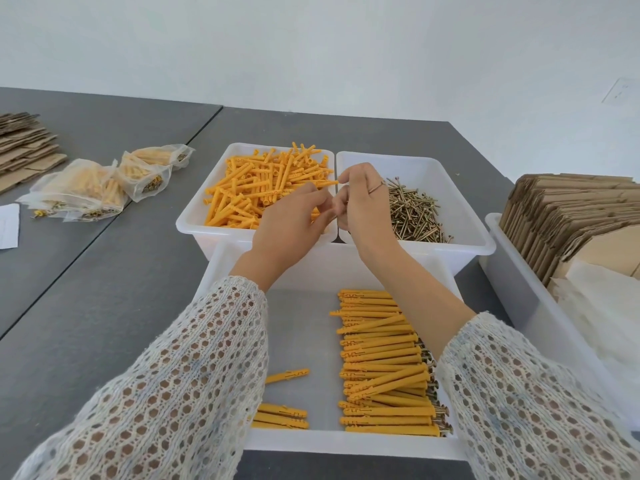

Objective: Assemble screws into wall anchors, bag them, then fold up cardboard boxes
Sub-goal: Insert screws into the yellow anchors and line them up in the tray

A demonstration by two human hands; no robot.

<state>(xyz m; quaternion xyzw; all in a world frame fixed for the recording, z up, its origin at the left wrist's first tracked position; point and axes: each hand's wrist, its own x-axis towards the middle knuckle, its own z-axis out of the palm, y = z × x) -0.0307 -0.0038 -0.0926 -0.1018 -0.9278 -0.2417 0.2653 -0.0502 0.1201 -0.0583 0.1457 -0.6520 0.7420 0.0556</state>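
My left hand (289,225) and my right hand (362,206) meet above the seam between two white bins. Between them they pinch one orange wall anchor (322,184), which lies level and points left to right. Whether a screw is in it is hidden by my fingers. The left bin (194,216) holds a loose heap of orange anchors (263,188). The right bin (481,233) holds brass screws (415,213). A nearer white tray (346,445) holds a neat row of assembled anchors with screw heads (384,365), plus a few stray anchors (280,414).
Several filled clear bags (100,185) lie on the grey table (86,306) at the left. Flat cardboard blanks (24,143) are stacked at the far left. Another white bin (512,282) at the right holds upright folded cardboard (571,216) and white bags (602,306).
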